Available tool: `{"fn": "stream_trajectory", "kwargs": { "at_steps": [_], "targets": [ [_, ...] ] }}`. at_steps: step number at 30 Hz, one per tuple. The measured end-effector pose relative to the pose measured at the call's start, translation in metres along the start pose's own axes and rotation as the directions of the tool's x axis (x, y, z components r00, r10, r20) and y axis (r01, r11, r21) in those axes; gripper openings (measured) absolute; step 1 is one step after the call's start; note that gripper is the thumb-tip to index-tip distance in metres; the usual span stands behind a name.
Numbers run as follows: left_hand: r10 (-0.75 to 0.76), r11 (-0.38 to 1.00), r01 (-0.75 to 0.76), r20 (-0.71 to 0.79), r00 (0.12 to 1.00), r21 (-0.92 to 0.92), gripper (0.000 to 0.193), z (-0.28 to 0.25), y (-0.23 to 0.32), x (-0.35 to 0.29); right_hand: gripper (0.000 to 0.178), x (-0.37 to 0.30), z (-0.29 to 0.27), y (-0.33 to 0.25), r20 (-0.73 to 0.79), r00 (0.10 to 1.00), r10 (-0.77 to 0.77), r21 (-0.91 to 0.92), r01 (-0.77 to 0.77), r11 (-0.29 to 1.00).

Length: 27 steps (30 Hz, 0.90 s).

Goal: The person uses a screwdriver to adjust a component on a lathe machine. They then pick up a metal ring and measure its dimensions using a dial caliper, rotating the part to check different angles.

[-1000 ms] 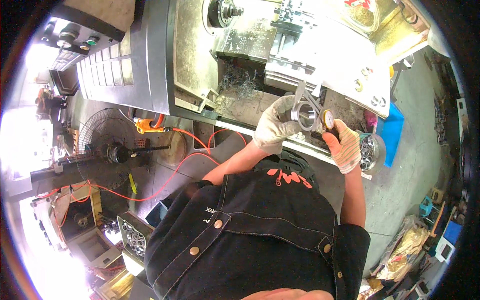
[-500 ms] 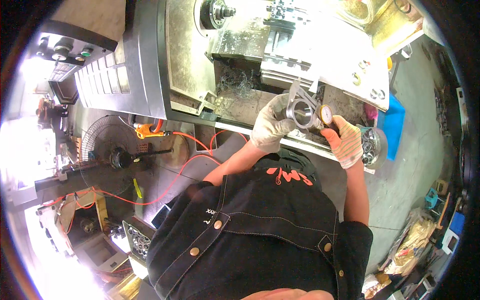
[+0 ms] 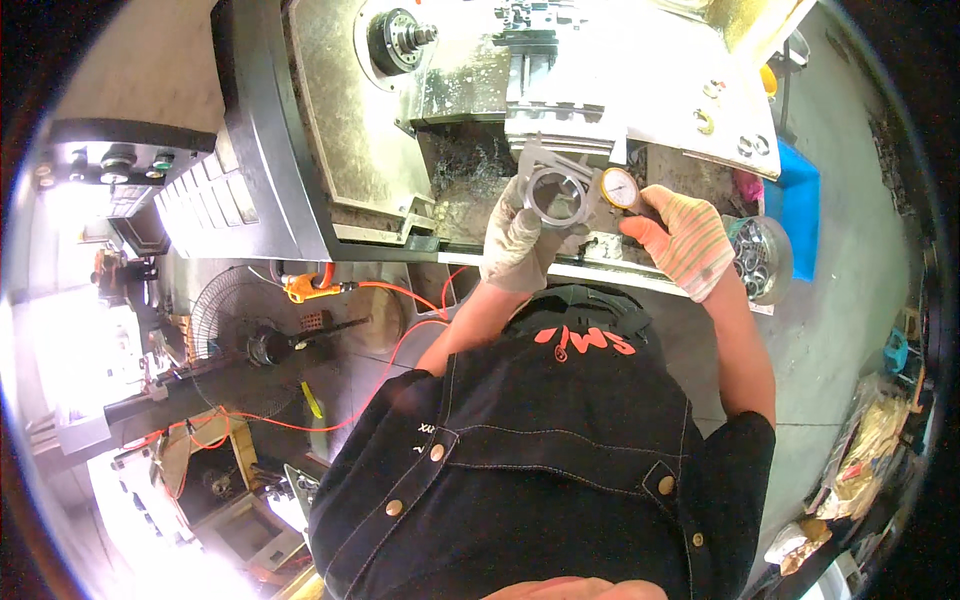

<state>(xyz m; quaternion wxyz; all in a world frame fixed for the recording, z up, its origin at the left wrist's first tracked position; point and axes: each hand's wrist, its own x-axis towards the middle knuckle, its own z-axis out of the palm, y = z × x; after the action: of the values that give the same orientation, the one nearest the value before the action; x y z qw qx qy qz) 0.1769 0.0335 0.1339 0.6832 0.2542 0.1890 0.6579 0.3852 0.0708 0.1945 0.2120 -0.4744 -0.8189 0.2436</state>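
My left hand (image 3: 515,248), in a pale work glove, is closed around the side of a shiny metal ring (image 3: 533,202). The jaws of a dial caliper (image 3: 620,188) lie against the ring, and its round white face has a yellow rim. My right hand (image 3: 692,245), in a striped glove with an orange thumb, is closed by the dial, thumb and fingers at the caliper's right end. Both hands are raised over the front edge of a metalworking machine. The exact grip of the right fingertips is partly hidden.
Behind my hands are the machine's chuck (image 3: 405,42) and a heap of metal shavings (image 3: 465,170). A round tub of rings (image 3: 783,262) and a blue bin (image 3: 800,215) stand at the right. An orange air gun (image 3: 308,288) with a red hose hangs left, above a fan (image 3: 265,345).
The ring and caliper have moved left and slightly up with my left hand. The dial has turned more toward me, and my right hand now sits farther from the ring.
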Motion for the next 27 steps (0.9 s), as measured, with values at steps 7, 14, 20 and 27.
{"fn": "stream_trajectory", "kwargs": {
  "at_steps": [7,14,20,27],
  "targets": [
    [0.021,0.99,-0.015,-0.037,0.999,0.139,0.066,0.007,0.001,0.001,0.04,0.002,-0.004,0.001,0.012,1.0,-0.009,0.001,0.009,1.0],
    [0.002,0.991,0.001,-0.022,1.0,0.136,0.066,0.007,-0.002,-0.001,0.039,-0.002,-0.01,0.001,-0.003,1.0,-0.03,-0.047,0.03,0.998],
    [0.005,0.994,-0.003,-0.024,1.0,0.105,0.072,0.003,-0.006,-0.007,0.037,-0.006,-0.014,-0.003,-0.129,0.98,-0.153,-0.026,0.15,0.988],
    [0.028,0.993,-0.027,-0.008,1.0,0.119,0.073,0.014,0.001,-0.01,0.035,-0.003,-0.011,0.0,-0.039,0.994,-0.104,-0.044,0.103,0.994]
  ]
}}
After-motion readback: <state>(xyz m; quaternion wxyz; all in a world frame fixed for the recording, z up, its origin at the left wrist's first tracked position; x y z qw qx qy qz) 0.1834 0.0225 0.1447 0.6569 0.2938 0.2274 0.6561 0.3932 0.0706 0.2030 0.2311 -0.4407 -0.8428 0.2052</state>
